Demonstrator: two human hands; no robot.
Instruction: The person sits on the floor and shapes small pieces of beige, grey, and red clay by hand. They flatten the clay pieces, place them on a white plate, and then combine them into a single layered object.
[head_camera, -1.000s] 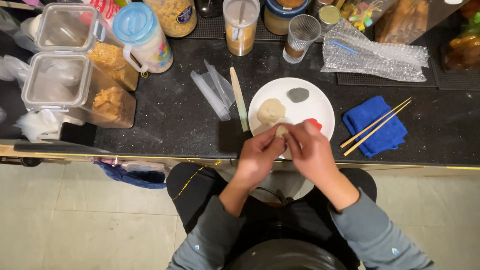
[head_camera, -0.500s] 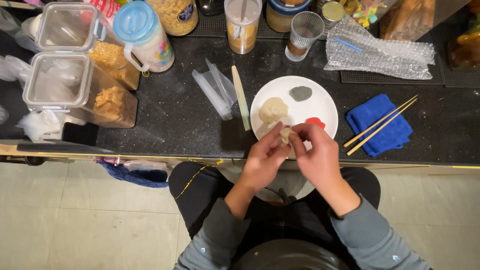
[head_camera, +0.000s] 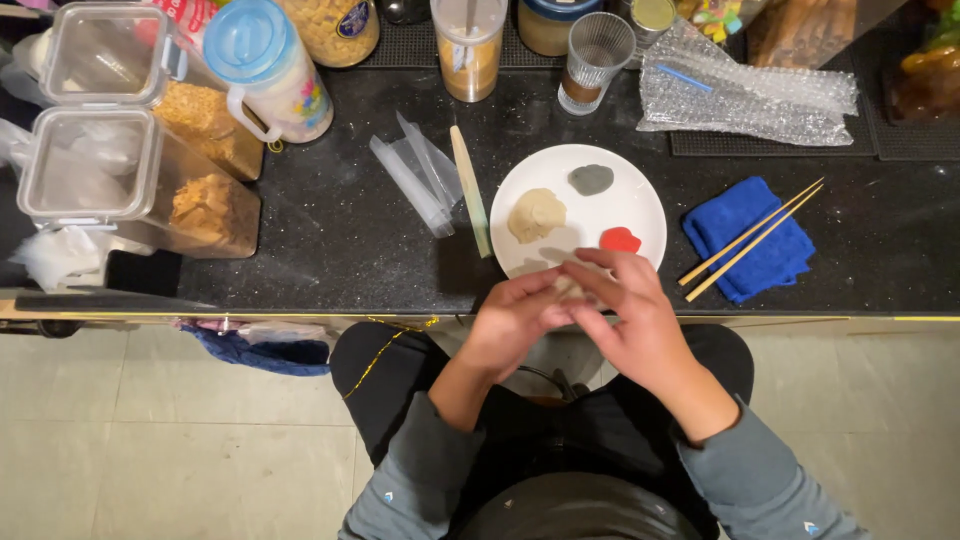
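I see my left hand and right hand closed together, pinching a small beige dough piece over the white plate's edge, mid-shaping; gentle, even pressure comes next.

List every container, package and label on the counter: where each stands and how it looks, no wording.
Two clear lidded boxes: far left, rectangular, tan contents.
Jug: back left, white, round blue lid, coloured print.
Jar: back, clear, yellow contents, dark oval label.
Tall cup: back centre, clear, amber contents.
Ribbed glass: beside it, brown dregs.
Bubble wrap: back right, clear, crumpled.
Plastic sleeves: left of the white plate, clear.
No screens or signs.
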